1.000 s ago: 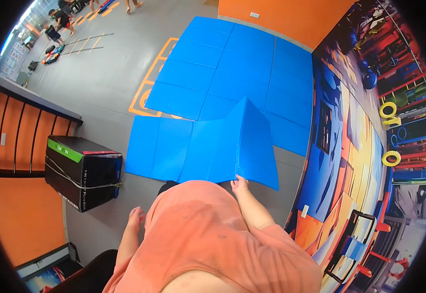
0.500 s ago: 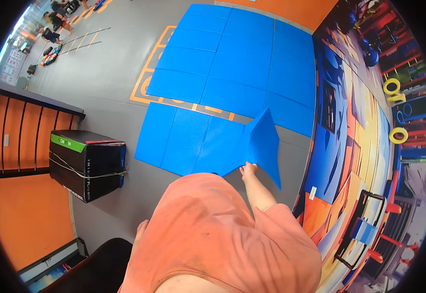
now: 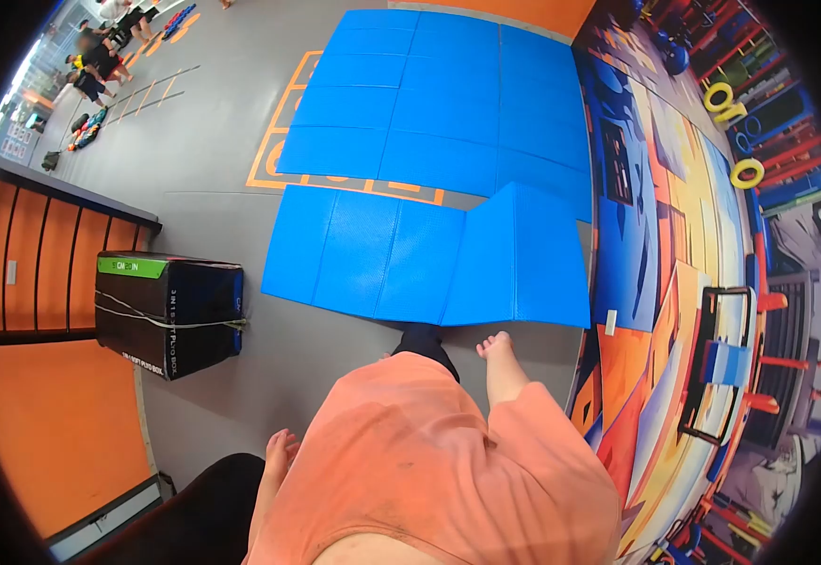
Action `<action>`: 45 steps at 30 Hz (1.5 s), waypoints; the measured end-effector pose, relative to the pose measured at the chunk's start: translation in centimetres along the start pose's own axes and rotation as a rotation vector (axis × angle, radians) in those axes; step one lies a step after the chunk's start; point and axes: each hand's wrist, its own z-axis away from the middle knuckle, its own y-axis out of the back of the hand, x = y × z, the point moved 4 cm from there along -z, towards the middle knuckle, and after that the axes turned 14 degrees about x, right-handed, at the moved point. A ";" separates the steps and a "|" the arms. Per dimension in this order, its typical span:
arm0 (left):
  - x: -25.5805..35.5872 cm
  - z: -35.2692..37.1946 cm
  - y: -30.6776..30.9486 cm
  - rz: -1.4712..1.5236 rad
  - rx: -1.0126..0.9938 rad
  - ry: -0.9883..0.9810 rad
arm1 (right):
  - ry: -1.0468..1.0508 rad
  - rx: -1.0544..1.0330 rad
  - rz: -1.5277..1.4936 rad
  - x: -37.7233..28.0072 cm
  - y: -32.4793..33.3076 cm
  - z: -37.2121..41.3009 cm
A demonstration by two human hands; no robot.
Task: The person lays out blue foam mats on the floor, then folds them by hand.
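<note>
- Well, from the head camera, the near blue mat [image 3: 354, 250] lies partly flat on the grey floor [image 3: 213, 212], just short of the larger blue mats [image 3: 443, 122], its right part bent up into a ridge.
- The right hand [image 3: 495, 346] is just off that mat's near edge, fingers loosely curled and, as far as I can see, gripping nothing; with no hold on it, the bent part could flop down crooked.
- The left hand [image 3: 281, 446] hangs loose and empty beside the orange shirt [image 3: 410, 452], so any one-handed tug could twist the mat askew.
- The mat's right corner is near the painted wall [image 3: 660, 217]; pushing that way could crumple it.
- A dark-clad leg [image 3: 422, 344] shows right at the near edge, so a careless step could trip the person.
</note>
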 end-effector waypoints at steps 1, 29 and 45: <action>-2.2 -0.9 1.1 -0.042 -0.003 0.037 | 0.003 0.004 -0.010 0.8 1.7 -0.2; -14.5 14.5 -19.7 -0.352 -0.185 -0.248 | 0.802 -0.158 0.850 -15.3 44.1 -17.1; -20.8 6.3 -9.2 -0.523 -0.240 -0.323 | 0.923 -0.584 0.615 0.3 36.8 -5.9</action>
